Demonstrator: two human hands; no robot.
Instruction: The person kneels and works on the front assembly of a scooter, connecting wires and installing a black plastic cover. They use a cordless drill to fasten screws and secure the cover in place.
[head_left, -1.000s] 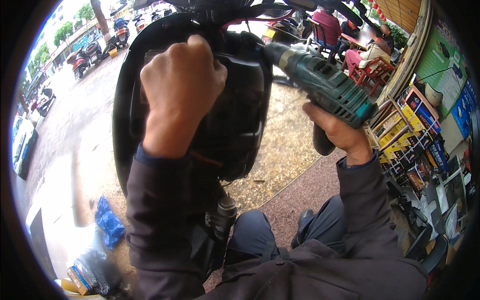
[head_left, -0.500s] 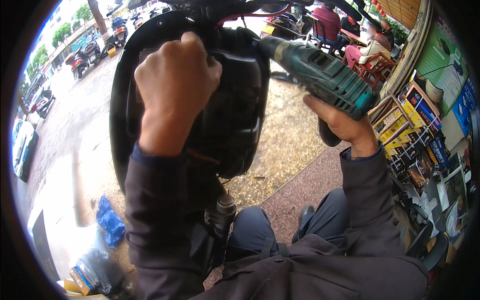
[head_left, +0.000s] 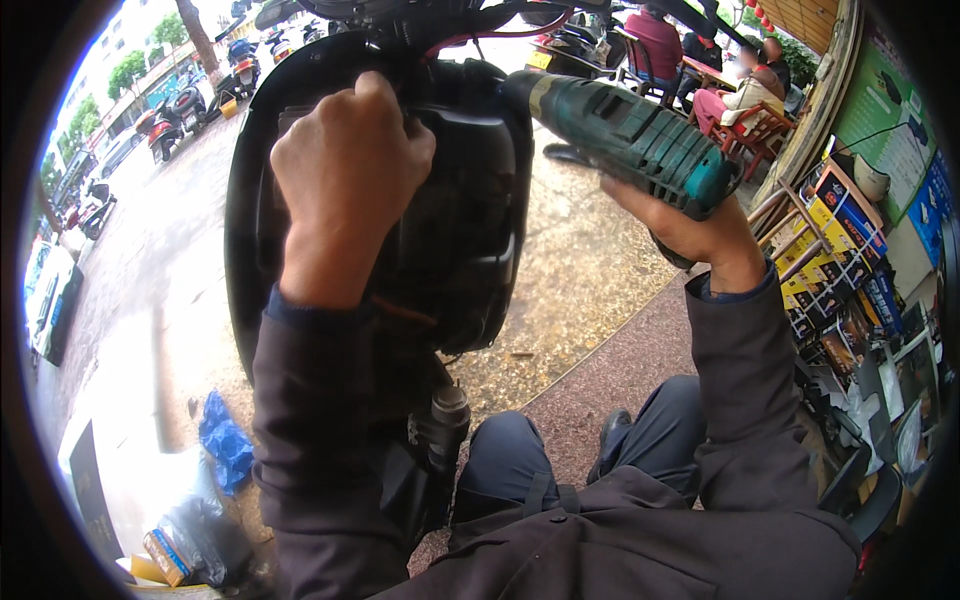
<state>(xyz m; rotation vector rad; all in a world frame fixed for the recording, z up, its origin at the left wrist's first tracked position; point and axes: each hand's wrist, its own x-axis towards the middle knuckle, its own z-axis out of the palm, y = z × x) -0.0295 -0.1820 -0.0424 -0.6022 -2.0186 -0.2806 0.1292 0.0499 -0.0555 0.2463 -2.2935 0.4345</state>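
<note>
My right hand [head_left: 695,230] is wrapped round the grip of a teal and black power drill [head_left: 635,140]. The drill lies nearly level, its nose pointing left at the upper right edge of a black scooter body panel [head_left: 465,215]. Whether the drill's tip touches the panel cannot be made out. Over the panel's left part, my left hand [head_left: 345,180] is closed in a fist, back of the hand up. Its fingertips are out of sight, so anything in them is hidden.
A metal rack of boxes [head_left: 825,250] stands at the right, with assorted parts below it. People sit around a table [head_left: 710,75] at the back right. A blue plastic bag [head_left: 227,440] lies on the ground at the left. Parked scooters [head_left: 178,120] line the far left.
The drill has shifted slightly left, and its rear end has turned a little. My left hand keeps its closed pose in nearly the same place.
</note>
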